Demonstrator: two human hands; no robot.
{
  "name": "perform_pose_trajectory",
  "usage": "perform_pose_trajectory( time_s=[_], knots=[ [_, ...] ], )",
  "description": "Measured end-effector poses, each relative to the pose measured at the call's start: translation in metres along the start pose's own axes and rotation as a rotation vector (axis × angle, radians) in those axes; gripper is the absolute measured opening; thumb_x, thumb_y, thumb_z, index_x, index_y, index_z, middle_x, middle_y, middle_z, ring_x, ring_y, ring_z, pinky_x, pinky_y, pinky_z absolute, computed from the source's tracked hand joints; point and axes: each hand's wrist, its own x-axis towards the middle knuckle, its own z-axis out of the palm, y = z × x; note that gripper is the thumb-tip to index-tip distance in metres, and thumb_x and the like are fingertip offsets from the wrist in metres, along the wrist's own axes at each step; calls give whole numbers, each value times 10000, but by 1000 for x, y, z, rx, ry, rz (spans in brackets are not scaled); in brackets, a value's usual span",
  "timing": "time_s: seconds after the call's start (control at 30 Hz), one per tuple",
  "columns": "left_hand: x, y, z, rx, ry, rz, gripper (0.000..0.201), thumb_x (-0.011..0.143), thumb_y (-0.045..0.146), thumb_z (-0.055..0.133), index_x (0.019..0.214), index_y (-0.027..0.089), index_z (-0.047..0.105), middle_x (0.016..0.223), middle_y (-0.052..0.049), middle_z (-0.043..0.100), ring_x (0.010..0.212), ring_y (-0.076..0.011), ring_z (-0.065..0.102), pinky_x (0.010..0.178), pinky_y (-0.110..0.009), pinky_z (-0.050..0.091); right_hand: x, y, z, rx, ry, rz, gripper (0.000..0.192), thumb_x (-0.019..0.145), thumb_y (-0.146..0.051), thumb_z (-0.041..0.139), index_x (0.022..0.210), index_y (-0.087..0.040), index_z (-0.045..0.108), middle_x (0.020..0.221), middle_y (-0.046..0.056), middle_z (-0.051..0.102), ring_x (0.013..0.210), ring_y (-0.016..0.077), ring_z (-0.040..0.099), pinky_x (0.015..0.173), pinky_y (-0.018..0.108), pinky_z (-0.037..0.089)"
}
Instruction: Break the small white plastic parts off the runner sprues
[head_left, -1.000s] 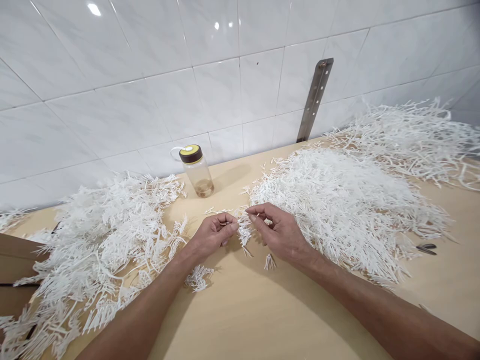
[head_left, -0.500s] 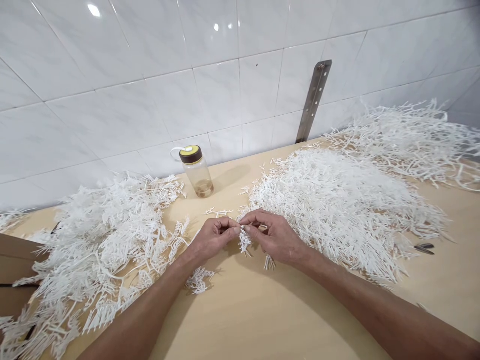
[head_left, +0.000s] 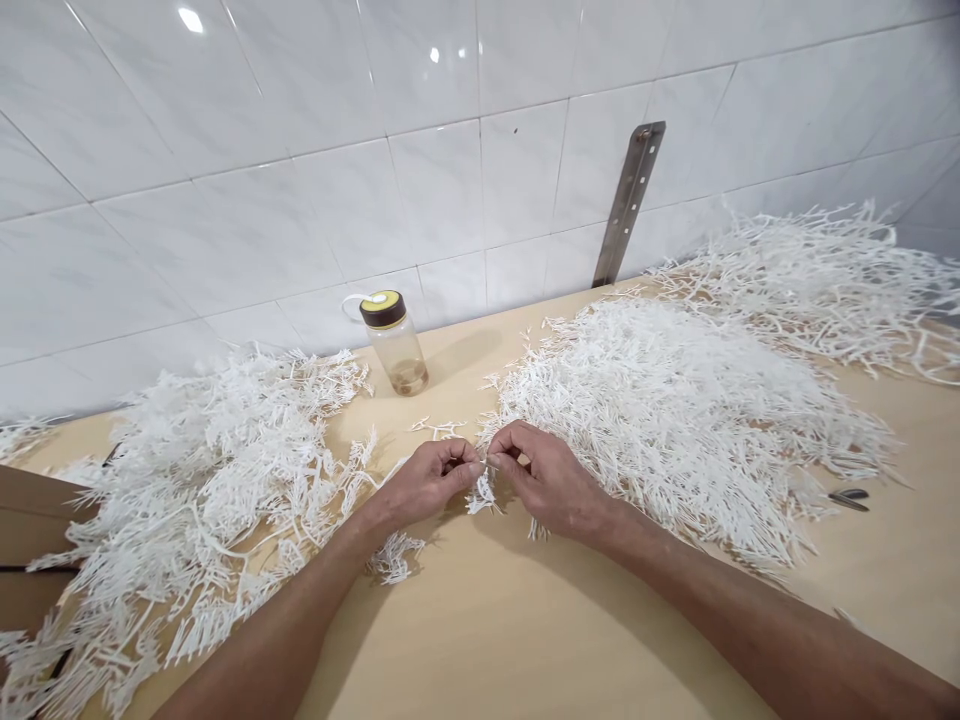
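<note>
Left hand and right hand meet at the middle of the wooden table, thumbs and forefingers nearly touching each other. Both are pinched shut on the same small white sprig, a short plastic stem with fine comb-like branches; the left grips it from the left side, the right from the right, and the branched end hangs down between the two hands, just above the table surface. Remaining fingers of each hand are curled in toward the palm. Both forearms run from the lower edge of the view up to the hands. A loose sprig lies on the table beside the left forearm; another small piece shows just under the right wrist. A few stray pieces lie just beyond the hands. To the left, a big heap of tangled white branched pieces. To the right, a denser heap of finer white pieces, its near edge touching the right hand; beyond it a further looser heap against the wall. A clear bottle with dark and yellow cap stands upright by the tiled wall, between the two main heaps. A metal strip leans on the wall. Small dark tool at far right, type unclear.
</note>
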Motion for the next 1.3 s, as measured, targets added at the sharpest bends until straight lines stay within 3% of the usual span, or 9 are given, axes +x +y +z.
perform_pose_trajectory(
  time_s=[0.07,0.17,0.23,0.33,0.47,0.63,0.8,1.1,1.3],
  knots=[
    [-1,0,0,-42,-42,4,372,814,519,654,756,159,578,605,37,405,549,-90,340,505,-228,282,1,2,3,-113,54,-56,155,948,-216,447,824,-198,537,822,36,587,722,161,544,649,291,427],
    [0,-2,1,-83,-49,35,385,810,522,669,750,156,568,626,25,424,564,-92,360,525,-237,296,4,8,3,-260,247,-44,151,919,-159,421,795,-199,497,778,38,548,672,164,509,634,303,411],
    [2,-4,3,-83,5,76,399,798,529,684,743,148,578,641,11,456,582,-96,385,538,-239,308,6,12,0,-303,343,-19,134,889,-146,455,774,-203,494,746,31,544,662,166,510,624,300,408],
    [5,-9,4,-99,133,117,421,780,551,694,752,142,602,589,31,449,534,-78,363,510,-225,284,7,15,-7,-300,377,-15,101,874,-153,507,789,-204,528,724,13,568,636,157,526,612,287,420],
    [7,-13,4,-129,224,107,416,775,555,698,799,148,618,519,64,420,465,-61,349,466,-205,265,7,10,-14,-267,430,-30,48,874,-179,557,897,-180,599,854,46,625,607,133,535,591,280,449],
    [7,-14,6,-127,172,55,390,809,538,670,847,154,610,491,63,464,419,-55,351,430,-193,269,6,1,-9,-35,226,-38,108,907,-236,572,886,-198,672,823,32,663,682,139,590,619,259,480],
    [6,-14,9,-147,162,27,386,825,537,649,883,160,591,507,50,518,421,-60,397,422,-182,304,1,4,1,158,56,154,160,881,-329,620,927,-198,699,772,17,679,677,143,604,607,260,479],
    [9,-23,15,-54,312,62,297,844,451,645,903,161,623,514,48,545,409,-67,460,420,-184,377,4,1,4,192,31,235,146,846,-311,615,810,-186,682,785,20,686,709,149,603,653,272,480],
    [8,-17,18,-58,368,38,277,824,436,667,853,170,596,508,45,559,410,-83,495,407,-187,403,4,-2,4,313,-42,402,205,858,-377,587,877,-184,652,709,-17,616,433,78,465,414,225,392]
  ],
)
